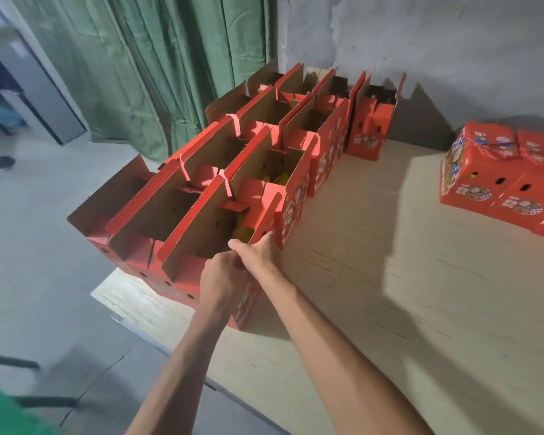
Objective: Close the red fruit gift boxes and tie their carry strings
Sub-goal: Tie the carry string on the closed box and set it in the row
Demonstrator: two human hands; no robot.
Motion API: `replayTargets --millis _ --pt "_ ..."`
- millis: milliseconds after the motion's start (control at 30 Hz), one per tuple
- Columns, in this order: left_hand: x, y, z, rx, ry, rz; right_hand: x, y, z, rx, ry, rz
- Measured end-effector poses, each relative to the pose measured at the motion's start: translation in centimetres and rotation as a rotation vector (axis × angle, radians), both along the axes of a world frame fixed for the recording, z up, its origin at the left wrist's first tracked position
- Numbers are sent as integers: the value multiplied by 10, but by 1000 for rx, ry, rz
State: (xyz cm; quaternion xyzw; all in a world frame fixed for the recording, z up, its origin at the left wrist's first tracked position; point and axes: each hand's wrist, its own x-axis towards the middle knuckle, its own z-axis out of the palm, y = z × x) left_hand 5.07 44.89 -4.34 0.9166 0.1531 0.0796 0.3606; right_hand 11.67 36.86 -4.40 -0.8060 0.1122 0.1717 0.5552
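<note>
Where the two hands meet at the near end of the nearest open box (208, 227), the right hand (259, 251) curls over the top edge of the end wall, while the left hand (222, 279) grips the same corner just below and beside it, fingers closed on cardboard. The box lies directly ahead of both grips, its long axis running away and to the right; its tall side flaps stand upright, so closing looks not yet begun. Yellow fruit (242, 230) shows inside, just beyond the right hand's fingers. The right hand is the nearer to the flaps and to the red carry string (226, 186) hanging at the far end, so folding probably starts from that side. Behind stand more open boxes (264, 133) in touching rows. Well apart to the right, closed boxes (484, 171) sit tied. All rest on a pale wooden tabletop (374, 277), against a grey wall (453, 42) and a green curtain (139, 58); a concrete floor (29, 262) lies to the left.
</note>
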Motion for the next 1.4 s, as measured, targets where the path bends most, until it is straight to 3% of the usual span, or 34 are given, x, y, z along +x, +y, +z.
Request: replayTargets --millis 200,367,467,633,767,967,1167,1400 --pt "21 18 12 -105 142 -328 11 -18 -10 6 147 -54" --pt "41 21 16 178 156 -357 14 -21 -17 63 187 -137" --pt "49 30 18 275 168 -325 13 -23 -20 111 217 -156" --pt "61 55 29 349 -11 -127 11 -27 -28 64 226 -151" --pt "62 63 24 329 125 -22 8 -31 -35 55 207 -147" --pt "62 66 22 403 100 127 -2 -36 -49 114 117 -204" --pt "52 69 35 284 16 89 -14 -64 -51 116 4 -178" --pt "29 10 38 245 8 -41 -51 -157 -38 80 -9 -154"
